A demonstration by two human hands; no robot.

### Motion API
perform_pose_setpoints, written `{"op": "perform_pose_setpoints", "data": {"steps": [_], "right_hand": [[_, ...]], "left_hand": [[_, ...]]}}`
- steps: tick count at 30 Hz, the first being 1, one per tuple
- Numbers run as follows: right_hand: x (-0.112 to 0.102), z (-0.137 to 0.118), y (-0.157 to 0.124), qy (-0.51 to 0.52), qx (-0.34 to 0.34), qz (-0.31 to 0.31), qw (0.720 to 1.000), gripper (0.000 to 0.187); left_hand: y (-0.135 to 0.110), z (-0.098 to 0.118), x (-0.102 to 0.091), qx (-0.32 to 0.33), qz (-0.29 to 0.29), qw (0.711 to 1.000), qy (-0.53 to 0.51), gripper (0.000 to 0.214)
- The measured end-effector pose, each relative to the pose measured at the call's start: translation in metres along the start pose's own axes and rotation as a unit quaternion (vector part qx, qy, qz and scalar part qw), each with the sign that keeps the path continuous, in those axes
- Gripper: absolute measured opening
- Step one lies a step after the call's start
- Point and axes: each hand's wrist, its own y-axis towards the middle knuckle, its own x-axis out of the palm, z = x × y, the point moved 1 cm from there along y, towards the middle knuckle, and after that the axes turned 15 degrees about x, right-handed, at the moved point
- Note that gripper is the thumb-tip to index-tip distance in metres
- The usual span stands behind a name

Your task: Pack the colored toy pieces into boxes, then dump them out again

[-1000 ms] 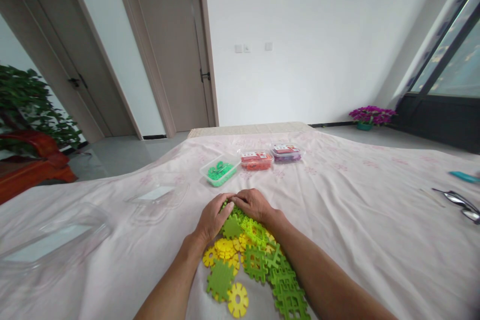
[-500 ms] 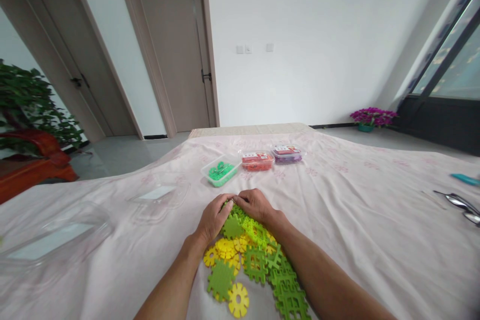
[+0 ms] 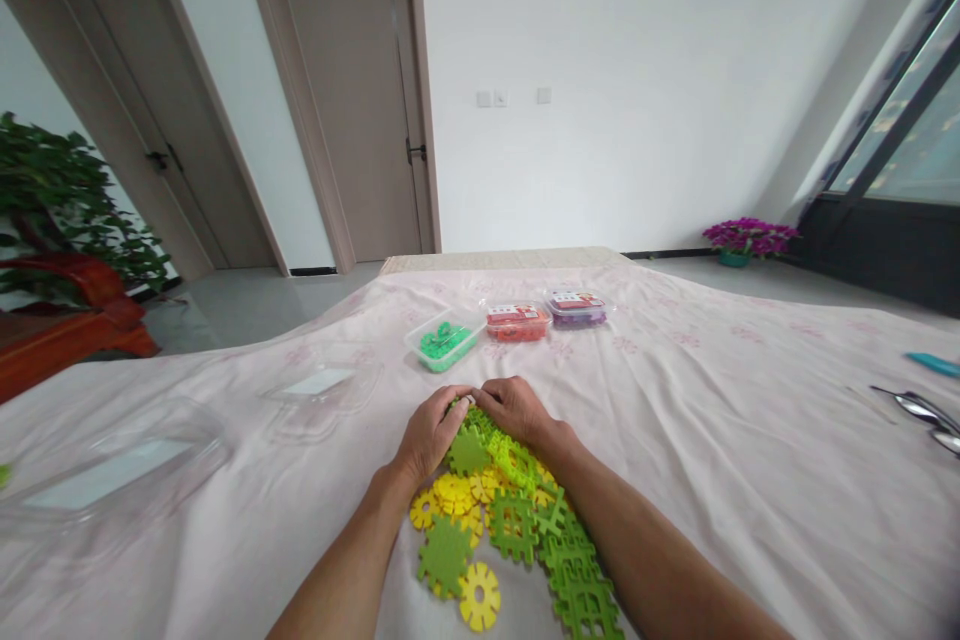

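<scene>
At the far end of a heap of plastic building pieces, my left hand and my right hand meet with fingers curled. Both are closed around green interlocking pieces; their fingertips and the exact parts gripped are hidden. Yellow notched discs lie behind the hands, between my forearms. A solid green square piece rests near a single yellow disc. Green window-frame squares run along the inside of my right forearm, with more green pieces nearer me.
Beyond my hands stand an uncovered tub of green pieces, a lidded tub of orange-red pieces and a lidded tub of purple ones. Clear plastic containers lie left. Eyeglasses and a teal object lie right.
The view has shifted slightly, bringing a bit more of a bright green thing in at the left edge. My hands stay together at the pile, almost unmoved.
</scene>
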Motion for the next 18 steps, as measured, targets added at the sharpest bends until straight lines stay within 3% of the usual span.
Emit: {"op": "perform_pose_setpoints", "data": {"steps": [18], "right_hand": [[0.004, 0.0042, 0.0013, 0.001, -0.007, 0.008, 1.0, 0.051]], "left_hand": [[0.0012, -0.001, -0.0004, 0.005, -0.007, 1.0, 0.013, 0.037]]}}
